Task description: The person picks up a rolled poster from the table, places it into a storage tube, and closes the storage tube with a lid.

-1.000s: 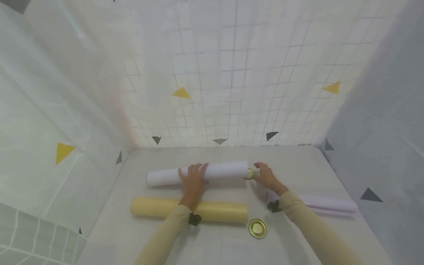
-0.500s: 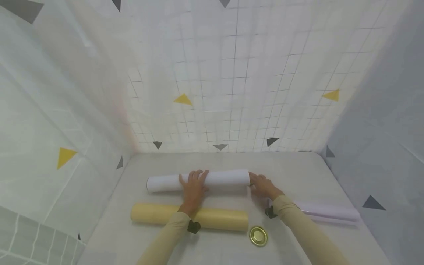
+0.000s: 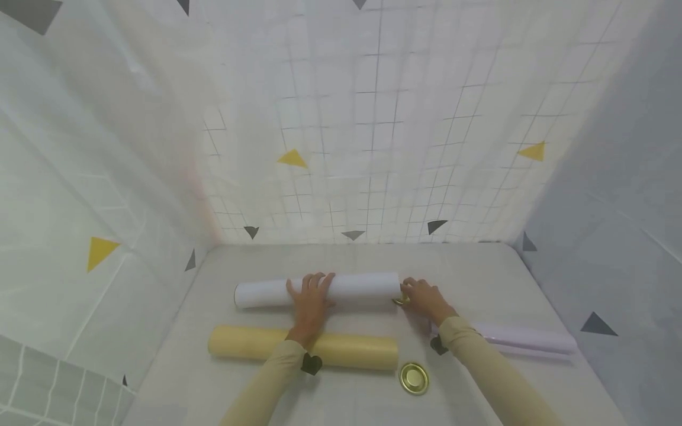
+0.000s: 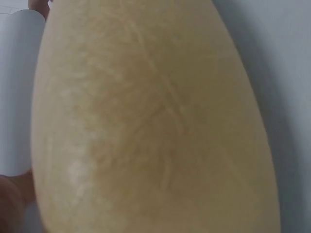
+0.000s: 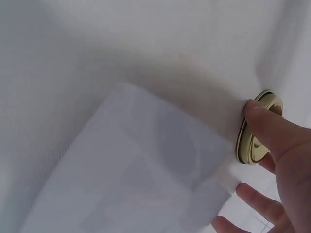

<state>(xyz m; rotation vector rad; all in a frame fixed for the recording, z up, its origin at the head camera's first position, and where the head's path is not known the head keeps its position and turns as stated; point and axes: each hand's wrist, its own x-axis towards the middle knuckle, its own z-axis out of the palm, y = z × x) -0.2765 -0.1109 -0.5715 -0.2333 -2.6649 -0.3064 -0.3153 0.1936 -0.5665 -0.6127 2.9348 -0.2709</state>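
Observation:
A white paper roll (image 3: pixel 367 286) lies across the back of the table. My left hand (image 3: pixel 310 305) holds it near its middle, fingers spread over the top. At the roll's right end, my right hand (image 3: pixel 424 297) pinches a round gold lid (image 5: pixel 249 145) between thumb and fingers. That lid stands on edge, tilted, right beside the open end of the roll in the right wrist view. Other right fingertips are at the paper's edge. Under my left forearm lies a yellow roll (image 3: pixel 362 350), which fills most of the left wrist view.
A second gold lid (image 3: pixel 414 378) lies flat near the yellow roll's right end. Off to the right is a lavender roll (image 3: pixel 533 338), partly behind my right sleeve. Sheeted walls (image 3: pixel 351 148) with yellow and grey triangles close in the back and sides.
My right hand moved left to the white roll's end with the lid, then drew back slightly; the lid shows lower at the end now. My left hand stays on the roll.

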